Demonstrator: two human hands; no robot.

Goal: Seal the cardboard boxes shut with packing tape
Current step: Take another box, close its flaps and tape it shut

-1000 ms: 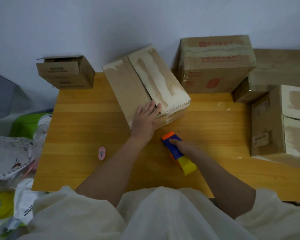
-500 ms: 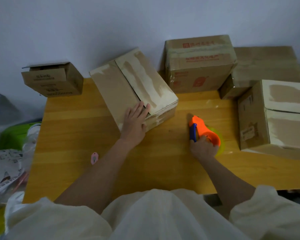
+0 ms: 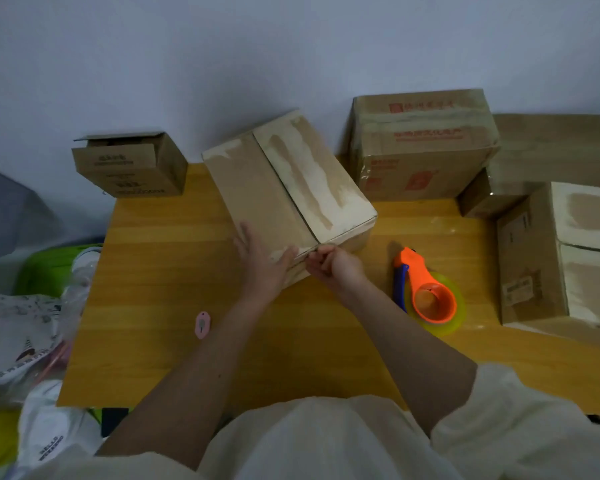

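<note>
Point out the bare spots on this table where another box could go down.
Bare wood lies along the table's left side, between the small open box, the pink cutter and the left hand. A second bare strip runs along the near edge, right of the right forearm, below the tape dispenser. The right side and back are crowded with stacked boxes.

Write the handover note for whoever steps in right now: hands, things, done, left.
Left hand: flat on the near corner of the middle box, steadying it.
Right hand: fingers curled at the box's near end of the centre seam; whether it pinches tape cannot be told.
Tape dispenser: lying on the table, right of the hands, unheld.
Done: flaps closed.
Left: no fresh tape visible along the seam; tape it, then the other boxes.
</note>
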